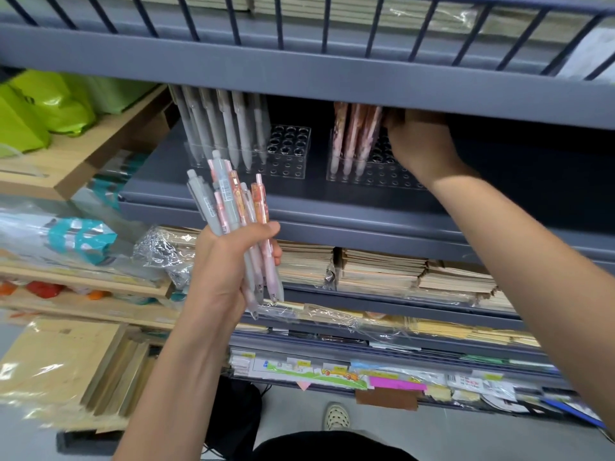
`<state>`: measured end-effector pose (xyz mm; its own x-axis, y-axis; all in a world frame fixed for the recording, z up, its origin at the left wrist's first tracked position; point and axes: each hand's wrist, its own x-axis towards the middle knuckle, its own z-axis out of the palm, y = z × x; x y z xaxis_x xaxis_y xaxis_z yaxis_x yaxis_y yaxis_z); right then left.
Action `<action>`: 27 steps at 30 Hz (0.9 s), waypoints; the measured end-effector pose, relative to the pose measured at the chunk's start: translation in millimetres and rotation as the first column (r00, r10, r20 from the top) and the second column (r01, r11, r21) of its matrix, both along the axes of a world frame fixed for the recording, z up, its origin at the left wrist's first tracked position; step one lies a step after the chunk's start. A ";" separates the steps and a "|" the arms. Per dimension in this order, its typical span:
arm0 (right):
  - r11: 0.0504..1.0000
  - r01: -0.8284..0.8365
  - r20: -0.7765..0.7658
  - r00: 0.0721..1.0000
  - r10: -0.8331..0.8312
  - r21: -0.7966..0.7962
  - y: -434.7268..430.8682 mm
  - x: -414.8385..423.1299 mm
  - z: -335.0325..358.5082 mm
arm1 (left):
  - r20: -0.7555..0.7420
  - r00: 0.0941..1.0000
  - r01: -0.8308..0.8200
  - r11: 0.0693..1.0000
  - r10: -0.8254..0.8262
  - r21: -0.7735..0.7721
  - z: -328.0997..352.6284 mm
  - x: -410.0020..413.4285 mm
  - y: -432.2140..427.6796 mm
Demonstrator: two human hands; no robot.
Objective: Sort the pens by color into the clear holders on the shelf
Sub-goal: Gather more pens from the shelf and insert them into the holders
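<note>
The left hand point(229, 261) holds a bunch of pens point(229, 201) in front of the shelf point(199, 181). Its grip is tight around the bunch, with the thumb on top. Some pens in the bunch are grey and some are pink. They fan out and point up.

Two clear holders stand on the shelf, a little apart. The left holder point(289, 151) has grey pens point(219, 124) standing in its left side. The holes on its right side have no pens. The right holder point(382, 171) has pink pens point(356, 134) standing in its left side.

The right hand point(422, 144) reaches into the shelf, above the right holder. It is just beside the tops of the pink pens. Its fingers are partly hidden under the shelf above, so I cannot tell if its grip is apart or clamped on a pen.

Stacks of notebooks point(382, 271) lie on the shelf below. Green bags point(43, 104) sit far to the left. A shoe point(336, 416) shows on the floor.
</note>
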<state>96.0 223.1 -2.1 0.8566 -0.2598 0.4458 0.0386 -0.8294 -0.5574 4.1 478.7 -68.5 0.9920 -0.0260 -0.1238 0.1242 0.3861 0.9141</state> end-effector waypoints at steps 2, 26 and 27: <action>1.000 0.002 -0.054 0.999 -0.003 -0.008 1.3 0.9 3.0 | -0.006 1.000 0.003 1.000 -0.003 -0.002 -0.2 -0.9 0.8; 0.859 -0.195 -0.020 0.972 0.232 0.474 31.0 -70.9 -9.6 | 0.026 0.988 0.156 0.988 -0.155 -0.017 -1.7 -0.1 -12.3; 0.865 -0.234 -0.072 0.953 0.294 0.444 38.6 -79.1 -13.0 | 0.030 0.984 0.178 0.984 -0.178 -0.009 -1.0 -0.6 -14.8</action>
